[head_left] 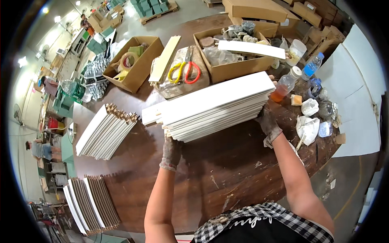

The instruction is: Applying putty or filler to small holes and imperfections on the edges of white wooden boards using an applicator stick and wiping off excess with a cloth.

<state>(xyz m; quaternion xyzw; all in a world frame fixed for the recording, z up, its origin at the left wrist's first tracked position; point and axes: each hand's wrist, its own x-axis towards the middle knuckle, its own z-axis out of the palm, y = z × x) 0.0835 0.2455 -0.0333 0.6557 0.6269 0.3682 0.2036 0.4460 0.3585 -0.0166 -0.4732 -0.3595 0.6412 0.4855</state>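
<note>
A thick stack of long white boards point(221, 103) is held up at a slant over the brown table. My left hand point(172, 153), in a dirty grey work glove, grips its near left end from below. At its right end, my gloved right hand point(268, 122) is closed round the edge. Most fingers of both hands are hidden by the boards. A loose white board point(150, 114) juts out behind the stack's left end. Left of my left hand lies another stack of white boards point(106, 133) with brown notched ends.
White and brown strips point(91, 204) stand at the table's left edge. Beyond the boards are yellow and red scissors point(184, 73), a tape box point(133, 65) and a cluttered carton point(239, 73). Bottles point(287, 84) and crumpled wrappers point(306, 129) crowd the right. Other people work far left.
</note>
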